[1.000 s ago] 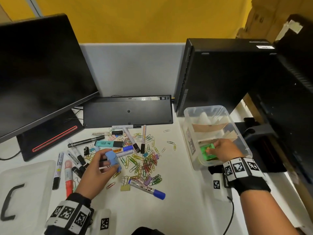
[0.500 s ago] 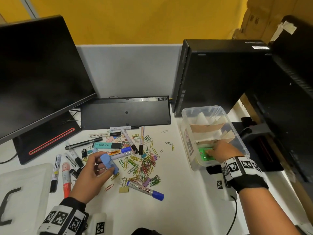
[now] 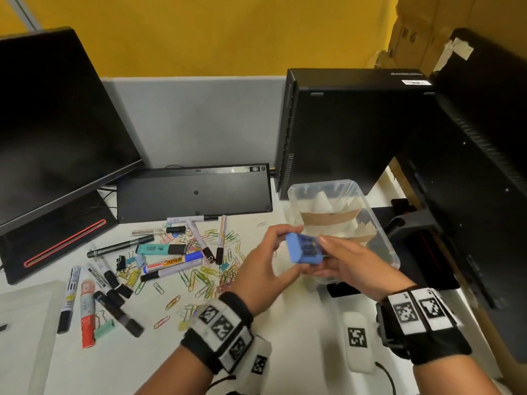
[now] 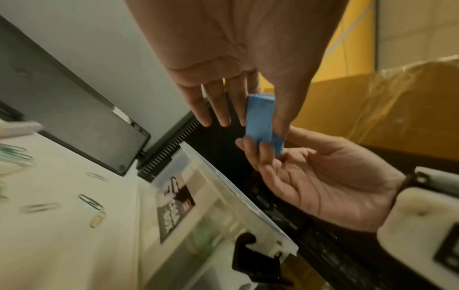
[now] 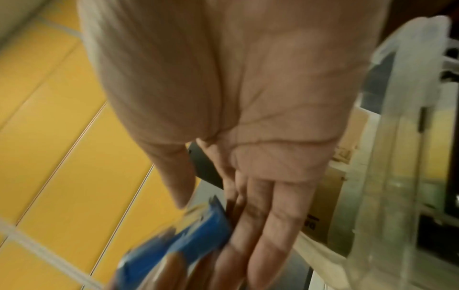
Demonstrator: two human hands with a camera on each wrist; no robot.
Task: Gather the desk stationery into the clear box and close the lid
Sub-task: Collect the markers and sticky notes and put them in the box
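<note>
A small blue box (image 3: 304, 249) is held in the air just in front of the clear box (image 3: 380, 225). My left hand (image 3: 285, 240) pinches the blue box (image 4: 261, 119) between thumb and fingers. My right hand (image 3: 325, 252) meets it from the other side, thumb on top and fingertips (image 4: 263, 147) curled under its lower edge. The blue box (image 5: 178, 235) is blurred in the right wrist view. Card dividers stand in the clear box, and something green (image 4: 203, 235) shows through its wall. Markers (image 3: 171, 262) and paper clips (image 3: 211, 277) lie scattered on the desk. The lid (image 3: 25, 309) lies at the far left.
A tilted monitor (image 3: 57, 124) fills the left. A black keyboard (image 3: 194, 192) leans at the back, and a black computer tower (image 3: 356, 129) stands behind the clear box. A white tagged device (image 3: 356, 343) with a cable lies near the front edge.
My left hand has carried the blue box from the stationery pile rightward to the clear box. My right hand has come out of the clear box and taken hold of the blue box.
</note>
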